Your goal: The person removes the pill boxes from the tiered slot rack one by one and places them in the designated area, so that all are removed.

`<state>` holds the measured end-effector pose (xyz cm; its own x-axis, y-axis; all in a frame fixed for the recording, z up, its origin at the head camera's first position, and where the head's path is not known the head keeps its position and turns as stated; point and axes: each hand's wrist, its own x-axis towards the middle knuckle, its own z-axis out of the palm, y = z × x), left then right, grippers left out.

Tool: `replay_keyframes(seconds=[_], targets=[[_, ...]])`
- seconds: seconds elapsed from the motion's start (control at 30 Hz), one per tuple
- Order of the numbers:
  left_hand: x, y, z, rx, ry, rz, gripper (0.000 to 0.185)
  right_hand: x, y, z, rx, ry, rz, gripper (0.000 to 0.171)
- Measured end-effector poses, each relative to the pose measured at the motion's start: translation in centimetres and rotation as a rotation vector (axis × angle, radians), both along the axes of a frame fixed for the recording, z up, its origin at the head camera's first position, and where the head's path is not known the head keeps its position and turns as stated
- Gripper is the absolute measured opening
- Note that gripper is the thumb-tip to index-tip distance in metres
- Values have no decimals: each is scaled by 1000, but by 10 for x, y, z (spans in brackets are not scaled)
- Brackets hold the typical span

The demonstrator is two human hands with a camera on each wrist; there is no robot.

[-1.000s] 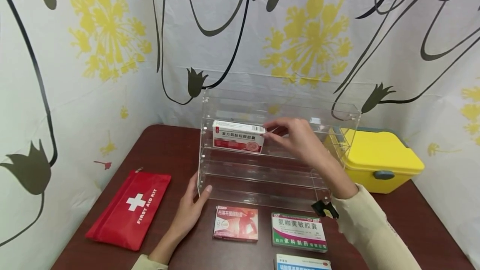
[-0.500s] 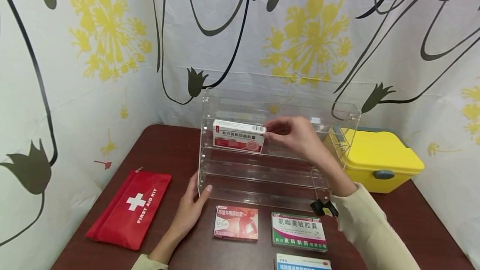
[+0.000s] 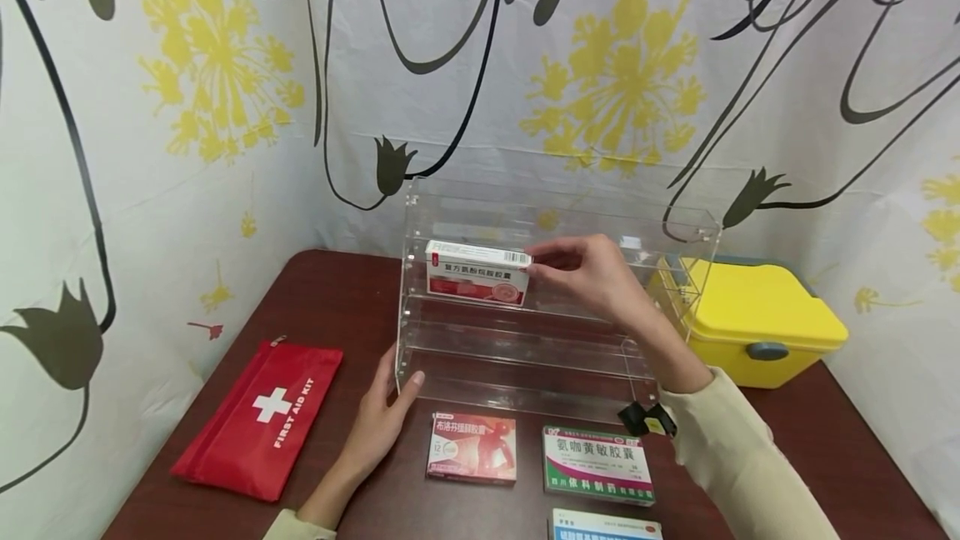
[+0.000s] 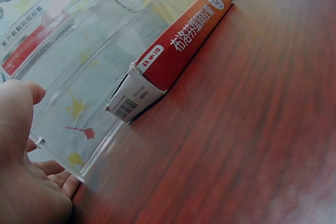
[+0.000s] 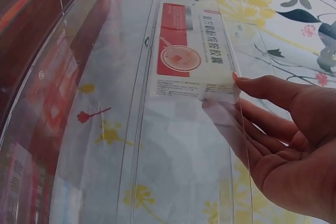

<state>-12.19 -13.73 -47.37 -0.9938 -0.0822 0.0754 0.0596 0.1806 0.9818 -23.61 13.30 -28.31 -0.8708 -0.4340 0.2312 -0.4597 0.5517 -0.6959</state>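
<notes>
A clear acrylic display rack [image 3: 517, 365] with stepped shelves stands on the table. On its upper shelf, at the left end, a white and red medicine box [image 3: 477, 275] stands upright. My right hand [image 3: 592, 273] pinches the right end of that box, thumb at the front corner; in the right wrist view the other fingers [image 5: 262, 129] reach behind. With my left hand [image 3: 378, 419] I grip the rack's lower left side edge, thumb in front. The left wrist view has the left hand [image 4: 31, 161] around the clear panel, some fingers partly hidden.
Before the rack lie a red-pink medicine box [image 3: 472, 447], a green and white one [image 3: 597, 463] and a blue and white one [image 3: 606, 526], cut off below. A red first aid pouch [image 3: 258, 419] lies left. Behind on the right stands a yellow lidded case [image 3: 761, 315].
Hardly anything differs. The right hand's fingers have closed in slightly at the end of the white and red medicine box; the left hand keeps its place on the rack.
</notes>
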Motion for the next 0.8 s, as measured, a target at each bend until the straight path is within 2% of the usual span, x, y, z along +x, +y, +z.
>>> replay_keyframes(seconds=[0.17,0.33,0.43,0.57,0.8], targets=[[-8,-2,-20,-8,20,7,68,2,2,15,-52,36,8,24],[-9,-3,-26,-14,53,9,67,9,7,44,-114,129,-11,23],[-8,-4,-26,-18,64,11,66,15,9,56,-131,169,1,23],[-7,-4,-27,-22,65,13,65,21,11,59,-131,181,31,23],[-8,-4,-26,-28,62,13,66,34,17,47,-111,160,32,24]])
